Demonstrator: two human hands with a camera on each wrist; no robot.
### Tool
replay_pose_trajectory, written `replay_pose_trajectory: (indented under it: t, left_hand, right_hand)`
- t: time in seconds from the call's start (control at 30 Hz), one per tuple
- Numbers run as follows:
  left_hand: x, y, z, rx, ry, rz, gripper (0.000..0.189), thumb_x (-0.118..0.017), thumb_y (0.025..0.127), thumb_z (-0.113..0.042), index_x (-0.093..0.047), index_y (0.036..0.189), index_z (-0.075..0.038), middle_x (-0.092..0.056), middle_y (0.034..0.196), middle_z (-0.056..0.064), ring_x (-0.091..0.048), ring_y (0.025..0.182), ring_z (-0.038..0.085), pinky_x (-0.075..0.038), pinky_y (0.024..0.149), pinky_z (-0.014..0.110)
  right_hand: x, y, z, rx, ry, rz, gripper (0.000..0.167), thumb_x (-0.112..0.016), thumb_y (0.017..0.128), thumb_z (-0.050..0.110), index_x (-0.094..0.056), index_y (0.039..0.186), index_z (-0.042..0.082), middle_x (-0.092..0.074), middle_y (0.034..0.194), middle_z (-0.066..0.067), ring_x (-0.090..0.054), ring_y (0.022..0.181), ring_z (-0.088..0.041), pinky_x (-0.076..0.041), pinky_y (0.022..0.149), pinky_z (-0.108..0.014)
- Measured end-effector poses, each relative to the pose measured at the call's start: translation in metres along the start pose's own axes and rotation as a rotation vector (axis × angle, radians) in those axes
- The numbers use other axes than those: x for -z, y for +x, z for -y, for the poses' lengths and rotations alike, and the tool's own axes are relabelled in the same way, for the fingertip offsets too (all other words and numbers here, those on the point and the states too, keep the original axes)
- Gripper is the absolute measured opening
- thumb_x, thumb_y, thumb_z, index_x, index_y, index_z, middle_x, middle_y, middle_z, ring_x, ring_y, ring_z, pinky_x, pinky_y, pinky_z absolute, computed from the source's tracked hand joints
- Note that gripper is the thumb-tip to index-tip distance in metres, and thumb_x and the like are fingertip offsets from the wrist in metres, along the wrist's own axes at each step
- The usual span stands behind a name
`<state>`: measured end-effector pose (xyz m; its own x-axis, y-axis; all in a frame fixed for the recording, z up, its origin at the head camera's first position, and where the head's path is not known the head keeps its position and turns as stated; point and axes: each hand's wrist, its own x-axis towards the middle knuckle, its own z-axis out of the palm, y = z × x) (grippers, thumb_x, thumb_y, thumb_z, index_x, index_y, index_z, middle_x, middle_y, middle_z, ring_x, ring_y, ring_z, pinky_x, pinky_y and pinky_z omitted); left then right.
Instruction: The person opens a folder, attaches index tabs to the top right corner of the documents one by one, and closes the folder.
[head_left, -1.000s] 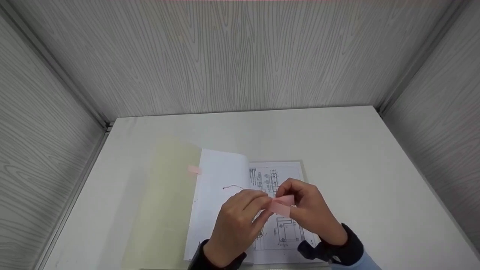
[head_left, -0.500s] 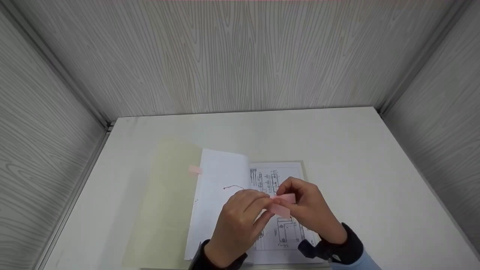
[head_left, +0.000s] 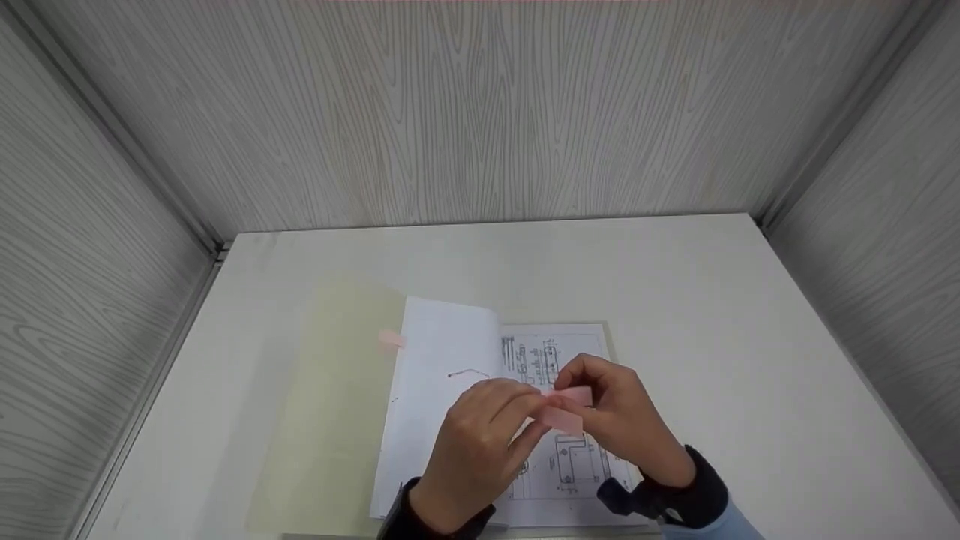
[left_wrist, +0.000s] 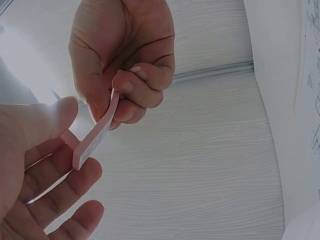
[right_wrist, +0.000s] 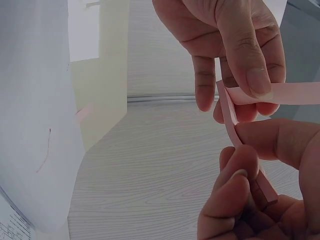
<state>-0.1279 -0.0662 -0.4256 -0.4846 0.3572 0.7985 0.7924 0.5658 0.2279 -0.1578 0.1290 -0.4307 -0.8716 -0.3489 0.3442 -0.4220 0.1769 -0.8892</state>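
A thin pad of pink sticky notes (right_wrist: 229, 112) is held between both hands above an open booklet (head_left: 450, 337). My left hand (head_left: 484, 435) pinches one end of it between thumb and fingers, where a pink strip (right_wrist: 296, 93) stands away from the pad. My right hand (head_left: 630, 420) grips the other end, thumb on one face and curled fingers on the other. In the left wrist view, faint printing shows on the pad's back (left_wrist: 95, 142). Fingers partly hide where strip and pad meet.
The booklet's pale yellow cover (head_left: 322, 420) lies folded out to the left. A pink tab (head_left: 391, 339) sticks out from the turned white page. Technical drawings fill the right page (head_left: 577, 465). Grey wood-grain panels (head_left: 480, 112) enclose the white table (head_left: 712, 300) at the back and sides.
Over the last second, my right thumb has moved in along the pink notes toward my left fingertips. Both hands otherwise stay almost still, and the booklet lies as before.
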Motion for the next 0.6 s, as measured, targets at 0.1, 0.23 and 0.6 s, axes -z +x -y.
replay_pose_trajectory:
  t: [0.1, 0.23, 0.6]
  left_hand:
    - [0.0002, -0.0003, 0.0003, 0.006, -0.010, 0.003, 0.019, -0.075, 0.084, -0.021, -0.071, 0.099, -0.010, -0.069, 0.092, 0.000, -0.064, 0.084, 0.014, -0.053, 0.081, 0.027]
    - [0.0011, 0.0005, -0.0002, 0.008, -0.014, -0.004, 0.019, -0.075, 0.084, -0.021, -0.071, 0.099, -0.009, -0.069, 0.091, 0.000, -0.064, 0.084, 0.014, -0.053, 0.081, 0.027]
    - [0.0015, 0.0012, -0.0016, -0.020, -0.025, -0.024, 0.023, -0.076, 0.083, -0.022, -0.072, 0.101, -0.008, -0.069, 0.093, 0.000, -0.064, 0.085, 0.012, -0.052, 0.082, 0.024]
  right_hand:
    - [-0.0005, -0.0001, 0.0012, 0.002, -0.011, -0.003, 0.014, -0.075, 0.083, 0.007, -0.062, 0.088, 0.009, -0.061, 0.075, -0.002, -0.054, 0.059, -0.014, -0.047, 0.049, -0.026]
    - [-0.0007, 0.0003, 0.0042, 0.011, -0.031, -0.009, 0.017, -0.073, 0.082, 0.000, -0.061, 0.093, 0.004, -0.061, 0.080, -0.006, -0.055, 0.062, -0.015, -0.050, 0.052, -0.024]
    - [0.0023, 0.0015, 0.0068, 0.009, -0.034, -0.006, 0.014, -0.072, 0.086, 0.009, -0.061, 0.093, 0.004, -0.061, 0.080, -0.004, -0.056, 0.059, -0.017, -0.050, 0.051, -0.026]
